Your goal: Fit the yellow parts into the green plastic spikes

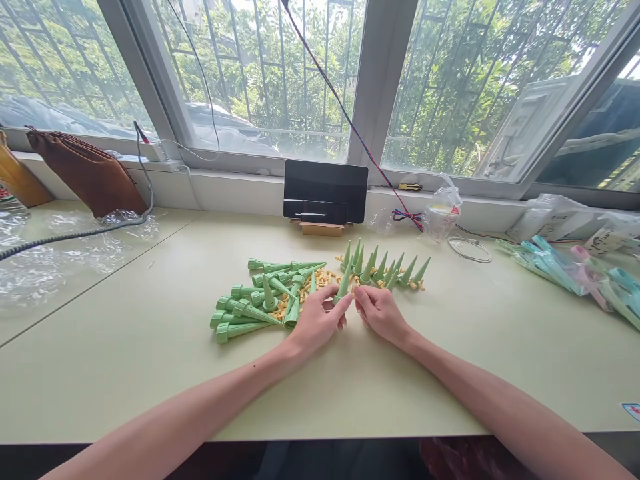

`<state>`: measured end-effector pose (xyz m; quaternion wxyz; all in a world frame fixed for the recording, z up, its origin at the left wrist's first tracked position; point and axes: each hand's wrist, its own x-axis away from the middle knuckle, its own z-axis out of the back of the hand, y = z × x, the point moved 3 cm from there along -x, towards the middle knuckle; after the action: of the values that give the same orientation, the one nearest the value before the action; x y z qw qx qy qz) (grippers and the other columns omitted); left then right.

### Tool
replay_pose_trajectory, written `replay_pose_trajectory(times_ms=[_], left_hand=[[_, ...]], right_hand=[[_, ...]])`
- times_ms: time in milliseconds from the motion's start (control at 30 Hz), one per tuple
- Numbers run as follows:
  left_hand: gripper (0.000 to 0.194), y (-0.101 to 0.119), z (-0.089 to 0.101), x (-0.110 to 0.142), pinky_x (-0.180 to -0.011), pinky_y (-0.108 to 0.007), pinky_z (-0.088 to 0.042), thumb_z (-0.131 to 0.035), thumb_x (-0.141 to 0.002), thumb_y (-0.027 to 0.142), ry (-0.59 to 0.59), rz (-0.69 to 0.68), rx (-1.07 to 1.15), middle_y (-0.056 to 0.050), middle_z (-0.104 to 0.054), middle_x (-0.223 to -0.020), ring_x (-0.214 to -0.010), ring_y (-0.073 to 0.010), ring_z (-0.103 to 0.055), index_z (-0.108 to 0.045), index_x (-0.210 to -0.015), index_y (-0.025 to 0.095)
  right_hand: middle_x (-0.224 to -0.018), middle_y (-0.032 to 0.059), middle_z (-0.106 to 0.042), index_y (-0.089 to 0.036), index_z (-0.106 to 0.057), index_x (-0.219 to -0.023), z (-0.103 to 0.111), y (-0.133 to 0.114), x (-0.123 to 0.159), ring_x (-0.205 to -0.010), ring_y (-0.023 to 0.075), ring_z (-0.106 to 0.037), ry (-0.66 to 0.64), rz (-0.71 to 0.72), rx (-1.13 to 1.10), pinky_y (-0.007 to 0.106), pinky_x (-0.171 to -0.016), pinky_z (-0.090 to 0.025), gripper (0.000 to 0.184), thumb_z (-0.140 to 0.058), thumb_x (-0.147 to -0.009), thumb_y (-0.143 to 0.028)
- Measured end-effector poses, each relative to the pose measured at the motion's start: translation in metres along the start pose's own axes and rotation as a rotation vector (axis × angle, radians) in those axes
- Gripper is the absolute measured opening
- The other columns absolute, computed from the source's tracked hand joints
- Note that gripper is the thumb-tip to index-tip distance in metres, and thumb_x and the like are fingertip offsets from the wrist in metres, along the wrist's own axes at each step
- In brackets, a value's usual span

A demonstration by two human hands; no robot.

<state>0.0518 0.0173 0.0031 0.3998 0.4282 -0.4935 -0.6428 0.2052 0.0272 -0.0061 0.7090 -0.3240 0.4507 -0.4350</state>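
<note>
My left hand (323, 317) is closed round the base of a green plastic watering spike (344, 283), its point up. Close beside it, my right hand (381, 313) pinches a small yellow valve (357, 281) at the side of that spike; whether the two parts touch I cannot tell. To the left lie several loose green spikes (245, 310), mostly on their sides, with a heap of small yellow valves (323, 279) partly behind my left hand. Behind my right hand, several green spikes (383, 265) stand point up, with yellow pieces at their bases.
A black tablet (326, 187) leans on a cardboard stand (323, 229) at the back. A brown pouch (93, 173) and clear plastic wrap (65, 257) are at the left. On the right lie a coiled white cable (469, 249) and bagged pastel items (575, 270).
</note>
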Motion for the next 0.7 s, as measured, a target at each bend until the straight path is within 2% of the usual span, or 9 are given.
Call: replay_pose_trajectory(times_ms=[333, 700], left_hand=[[0.032, 0.0008, 0.0005, -0.0008, -0.055, -0.023, -0.047, -0.059, -0.089, 0.051, -0.001, 0.005, -0.014, 0.002, -0.057, -0.068, -0.054, -0.0113, -0.056, -0.061, -0.092, 0.019], [0.034, -0.0028, 0.0014, -0.0011, -0.055, -0.023, -0.048, -0.06, -0.088, 0.053, 0.007, 0.004, -0.034, 0.002, -0.058, -0.068, -0.055, -0.0121, -0.058, -0.061, -0.092, 0.019]], right_hand=[[-0.045, -0.0034, -0.043, -0.021, -0.04, -0.056, 0.0002, -0.0001, -0.0002, -0.043, 0.0103, -0.038, -0.003, 0.009, -0.002, 0.026, -0.048, -0.033, 0.054, -0.04, -0.1, -0.052], [-0.043, -0.0042, -0.042, -0.021, -0.046, -0.061, -0.0015, 0.0015, 0.0007, -0.042, 0.0114, -0.039, -0.034, -0.013, -0.006, 0.026, -0.047, -0.036, 0.051, -0.041, -0.099, -0.053]])
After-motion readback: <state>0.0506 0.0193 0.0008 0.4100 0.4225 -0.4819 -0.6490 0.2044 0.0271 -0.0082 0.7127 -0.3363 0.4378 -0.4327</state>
